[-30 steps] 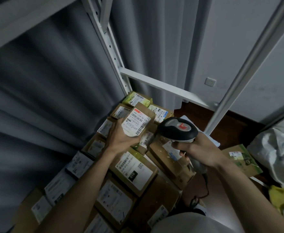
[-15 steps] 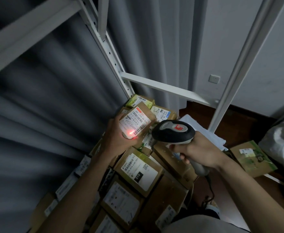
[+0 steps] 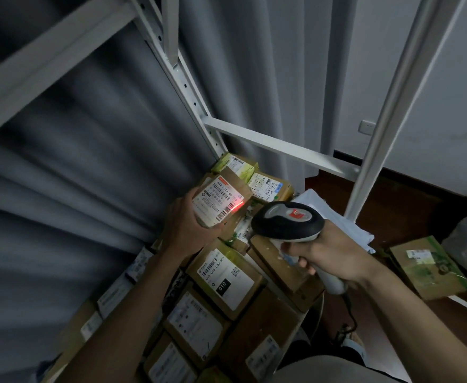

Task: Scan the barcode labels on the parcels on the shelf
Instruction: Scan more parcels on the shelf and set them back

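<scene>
1. The left hand (image 3: 184, 225) is wrapped around a small brown cardboard parcel with a white printed label (image 3: 221, 199), holding it tilted up above the pile at the far end of the shelf, label turned toward the scanner.
2. The right hand (image 3: 329, 254) is closed around the grip of a black-and-grey handheld barcode scanner with a red mark on top (image 3: 289, 221), to the right of the lifted parcel and aimed at it. Whether a finger is pressing the trigger cannot be told.
3. A red scan line (image 3: 233, 208) lies across the lower barcode on that label, so this parcel looks to be mid-scan. Nothing shows whether the read has registered.
4. Much is left, as far as can be judged. Under and near the hands, many brown cardboard parcels with white labels (image 3: 224, 275) lie packed together on the white metal shelf frame (image 3: 268, 145). Two more, one green-printed (image 3: 235, 164), sit at the far end.
5. Nothing marks which of these have been scanned, so the share done cannot be read from the pile.
6. A green-and-brown flat parcel (image 3: 431, 268) lies well apart to the right, off the shelf on the dark wooden floor (image 3: 409, 205). Whether it counts is unclear.
</scene>
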